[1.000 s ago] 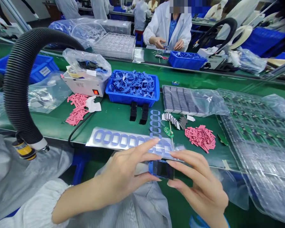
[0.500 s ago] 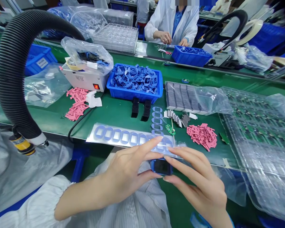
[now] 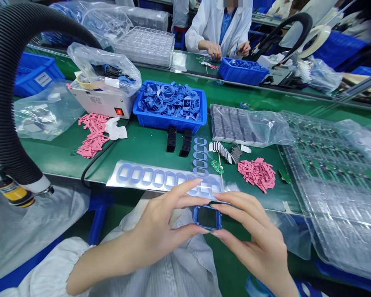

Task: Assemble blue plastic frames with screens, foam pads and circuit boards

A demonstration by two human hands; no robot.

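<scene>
Between my two hands is a small blue plastic frame [image 3: 220, 219] with a dark screen [image 3: 207, 217] set in it, held just off the bench's front edge. My left hand [image 3: 165, 225] pinches its left part, thumb below and fingers above. My right hand [image 3: 256, 235] grips the right part the same way. Right behind my fingertips lies a pale strip [image 3: 113, 178] carrying a row of blue oval ring stickers [image 3: 147, 176]. More oval rings [image 3: 200, 155] form a column beyond it, beside a small green circuit board [image 3: 217, 167].
A blue bin [image 3: 170, 120] of blue frames stands behind two black stacks [image 3: 171, 139]. Pink strips lie in piles left [image 3: 92, 138] and right [image 3: 257, 174]. Clear trays [image 3: 343, 206] with circuit boards fill the right. A black hose [image 3: 1, 82] arches at left. A co-worker [image 3: 219, 33] sits opposite.
The frame has tilted so its screen and blue rim show more fully; both hands still hold it. The view has shifted slightly. The co-worker's hand on the right has lifted.
</scene>
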